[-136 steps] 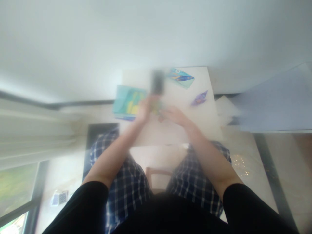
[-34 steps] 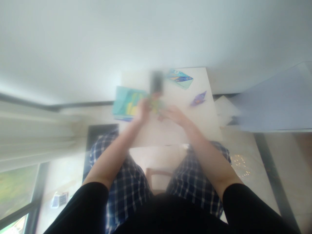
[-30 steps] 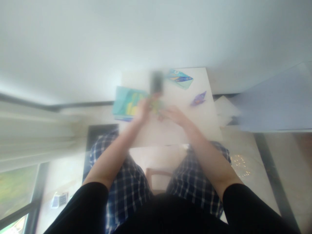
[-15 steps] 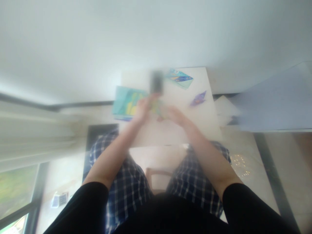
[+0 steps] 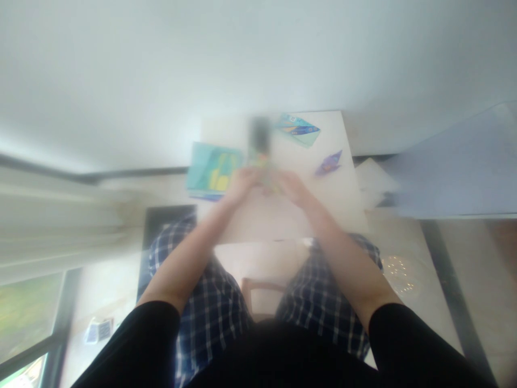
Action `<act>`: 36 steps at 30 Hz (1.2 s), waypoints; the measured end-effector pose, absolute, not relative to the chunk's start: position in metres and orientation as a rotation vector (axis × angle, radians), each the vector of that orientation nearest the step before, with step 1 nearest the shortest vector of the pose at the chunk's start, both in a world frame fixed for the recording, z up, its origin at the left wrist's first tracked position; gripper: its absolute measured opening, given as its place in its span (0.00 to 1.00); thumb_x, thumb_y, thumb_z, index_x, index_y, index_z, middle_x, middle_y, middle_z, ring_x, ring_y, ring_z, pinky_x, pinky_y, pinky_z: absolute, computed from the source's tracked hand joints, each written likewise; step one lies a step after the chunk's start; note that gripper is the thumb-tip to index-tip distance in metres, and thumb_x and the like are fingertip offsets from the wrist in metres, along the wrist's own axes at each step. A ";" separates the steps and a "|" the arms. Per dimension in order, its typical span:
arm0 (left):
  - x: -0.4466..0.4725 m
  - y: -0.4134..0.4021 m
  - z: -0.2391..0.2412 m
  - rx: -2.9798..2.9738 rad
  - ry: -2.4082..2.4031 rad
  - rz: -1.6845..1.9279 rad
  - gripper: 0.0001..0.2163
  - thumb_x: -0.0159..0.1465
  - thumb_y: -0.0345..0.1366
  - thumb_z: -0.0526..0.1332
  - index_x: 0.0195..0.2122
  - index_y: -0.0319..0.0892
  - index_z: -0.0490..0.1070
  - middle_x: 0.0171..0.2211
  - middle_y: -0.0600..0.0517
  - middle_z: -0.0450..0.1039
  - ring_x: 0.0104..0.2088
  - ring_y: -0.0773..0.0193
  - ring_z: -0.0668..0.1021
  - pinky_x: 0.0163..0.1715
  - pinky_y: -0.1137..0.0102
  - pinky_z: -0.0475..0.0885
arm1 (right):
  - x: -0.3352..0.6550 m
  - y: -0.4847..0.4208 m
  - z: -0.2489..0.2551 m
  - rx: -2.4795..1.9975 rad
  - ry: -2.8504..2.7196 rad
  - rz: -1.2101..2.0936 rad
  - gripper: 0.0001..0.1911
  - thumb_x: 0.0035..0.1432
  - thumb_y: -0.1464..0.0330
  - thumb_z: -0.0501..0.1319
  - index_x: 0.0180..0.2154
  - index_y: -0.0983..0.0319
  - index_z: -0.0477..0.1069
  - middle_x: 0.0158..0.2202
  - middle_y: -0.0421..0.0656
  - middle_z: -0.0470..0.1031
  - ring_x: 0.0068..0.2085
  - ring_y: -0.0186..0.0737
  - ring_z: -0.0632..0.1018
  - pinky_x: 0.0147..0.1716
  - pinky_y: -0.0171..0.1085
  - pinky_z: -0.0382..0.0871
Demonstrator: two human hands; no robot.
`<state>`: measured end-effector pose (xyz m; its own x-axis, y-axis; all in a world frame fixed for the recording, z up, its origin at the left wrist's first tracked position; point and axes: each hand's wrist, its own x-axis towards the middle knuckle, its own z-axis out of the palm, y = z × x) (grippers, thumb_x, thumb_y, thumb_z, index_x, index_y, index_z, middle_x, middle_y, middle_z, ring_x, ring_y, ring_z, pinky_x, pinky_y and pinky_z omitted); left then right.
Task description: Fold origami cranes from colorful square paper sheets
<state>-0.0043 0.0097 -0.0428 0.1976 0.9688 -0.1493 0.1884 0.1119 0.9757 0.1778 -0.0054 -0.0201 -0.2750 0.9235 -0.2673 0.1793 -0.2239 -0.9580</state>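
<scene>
The view is blurred. My left hand (image 5: 241, 183) and my right hand (image 5: 291, 187) meet over the middle of a small white table (image 5: 283, 221). Between them they pinch a small greenish-yellow piece of paper (image 5: 267, 180), mostly hidden by the fingers. Both hands look closed on it, though the fingers are smeared. A dark upright object (image 5: 259, 136), like a phone, stands just beyond the hands. A teal and yellow stack of paper (image 5: 212, 170) lies left of my left hand.
A folded purple paper figure (image 5: 330, 163) lies at the table's right side. A teal and blue folded paper (image 5: 299, 128) sits at the far right corner. Pale blue sheets (image 5: 452, 172) lie on a surface to the right. My checked trousers (image 5: 210, 302) and a stool show below.
My two hands have drawn closer together around the small paper; the right hand shifted left and a little farther away. Everything else on the table stayed in place.
</scene>
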 end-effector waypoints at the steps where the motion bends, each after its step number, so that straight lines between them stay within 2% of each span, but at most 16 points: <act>1: -0.004 0.009 -0.043 1.329 1.235 0.869 0.21 0.56 0.54 0.63 0.38 0.41 0.78 0.40 0.45 0.80 0.41 0.52 0.81 0.43 0.62 0.76 | 0.178 -0.005 -0.021 -1.363 -1.426 1.531 0.32 0.50 0.39 0.58 0.32 0.61 0.79 0.33 0.45 0.81 0.41 0.48 0.81 0.47 0.45 0.75; 5: -0.004 0.005 -0.036 1.284 1.204 0.863 0.20 0.58 0.54 0.62 0.35 0.41 0.78 0.30 0.48 0.80 0.32 0.58 0.81 0.36 0.66 0.76 | 0.176 -0.003 -0.019 -1.338 -1.372 1.534 0.29 0.52 0.42 0.59 0.33 0.61 0.78 0.37 0.45 0.82 0.47 0.47 0.80 0.52 0.46 0.72; 8: -0.003 0.004 -0.031 1.249 1.215 0.834 0.19 0.57 0.54 0.62 0.33 0.41 0.77 0.26 0.49 0.78 0.29 0.60 0.80 0.31 0.68 0.76 | 0.172 -0.004 -0.014 -1.252 -1.218 1.680 0.29 0.56 0.42 0.54 0.37 0.60 0.76 0.36 0.44 0.81 0.43 0.43 0.81 0.46 0.42 0.76; 12: -0.003 0.004 -0.031 1.268 1.189 0.848 0.19 0.57 0.54 0.62 0.33 0.41 0.75 0.29 0.49 0.78 0.31 0.61 0.79 0.34 0.68 0.75 | 0.171 -0.006 -0.013 -1.116 -1.088 1.886 0.28 0.61 0.45 0.48 0.39 0.60 0.74 0.34 0.46 0.81 0.39 0.41 0.80 0.38 0.38 0.77; 16: 0.001 0.005 -0.034 1.268 1.129 0.992 0.20 0.55 0.52 0.65 0.40 0.42 0.72 0.40 0.48 0.77 0.40 0.61 0.79 0.42 0.67 0.74 | 0.175 -0.007 -0.013 -1.013 -1.100 1.939 0.20 0.57 0.51 0.59 0.38 0.61 0.74 0.37 0.45 0.80 0.37 0.40 0.80 0.38 0.40 0.77; 19: 0.003 0.008 -0.038 1.288 1.126 1.049 0.23 0.53 0.52 0.67 0.44 0.43 0.69 0.43 0.48 0.76 0.43 0.60 0.78 0.44 0.66 0.73 | 0.176 -0.007 -0.012 -1.041 -1.119 1.880 0.19 0.51 0.53 0.66 0.39 0.59 0.74 0.38 0.42 0.79 0.38 0.39 0.80 0.39 0.40 0.77; 23: -0.001 0.018 -0.054 1.311 1.198 0.984 0.20 0.57 0.53 0.63 0.43 0.44 0.72 0.42 0.46 0.77 0.46 0.55 0.78 0.45 0.64 0.74 | 0.175 -0.004 -0.013 -1.088 -1.065 1.744 0.25 0.41 0.53 0.71 0.40 0.57 0.72 0.38 0.40 0.79 0.41 0.39 0.80 0.42 0.39 0.75; 26: -0.005 0.026 -0.065 1.412 1.287 0.932 0.20 0.50 0.47 0.70 0.42 0.45 0.74 0.37 0.47 0.77 0.50 0.49 0.76 0.47 0.62 0.73 | 0.177 -0.001 -0.017 -1.254 -1.114 1.517 0.25 0.37 0.53 0.72 0.35 0.60 0.71 0.35 0.40 0.79 0.39 0.39 0.79 0.44 0.40 0.73; 29: -0.006 0.024 -0.063 1.427 1.281 0.937 0.22 0.46 0.46 0.72 0.42 0.45 0.76 0.36 0.48 0.78 0.49 0.48 0.77 0.46 0.61 0.73 | 0.178 0.000 -0.019 -1.410 -1.215 1.366 0.24 0.39 0.52 0.71 0.32 0.62 0.71 0.31 0.40 0.78 0.37 0.40 0.78 0.41 0.41 0.72; 30: -0.006 0.022 -0.059 1.418 1.255 0.896 0.20 0.49 0.47 0.70 0.40 0.45 0.76 0.37 0.48 0.78 0.48 0.50 0.77 0.46 0.62 0.74 | 0.179 0.000 -0.019 -1.435 -1.250 1.339 0.24 0.39 0.51 0.70 0.32 0.62 0.71 0.31 0.41 0.78 0.37 0.40 0.77 0.41 0.41 0.72; 32: -0.005 0.017 -0.052 1.342 1.286 0.861 0.17 0.54 0.50 0.66 0.38 0.44 0.77 0.36 0.49 0.79 0.44 0.53 0.79 0.45 0.63 0.74 | 0.178 0.000 -0.018 -1.450 -1.310 1.289 0.24 0.40 0.51 0.70 0.33 0.62 0.73 0.33 0.42 0.79 0.38 0.41 0.78 0.42 0.41 0.72; 36: -0.004 0.013 -0.040 1.251 1.358 0.888 0.15 0.51 0.48 0.68 0.32 0.43 0.76 0.32 0.50 0.78 0.41 0.55 0.79 0.43 0.64 0.75 | 0.178 0.000 -0.018 -1.408 -1.321 1.232 0.22 0.46 0.52 0.66 0.38 0.61 0.75 0.40 0.43 0.80 0.44 0.42 0.79 0.47 0.40 0.71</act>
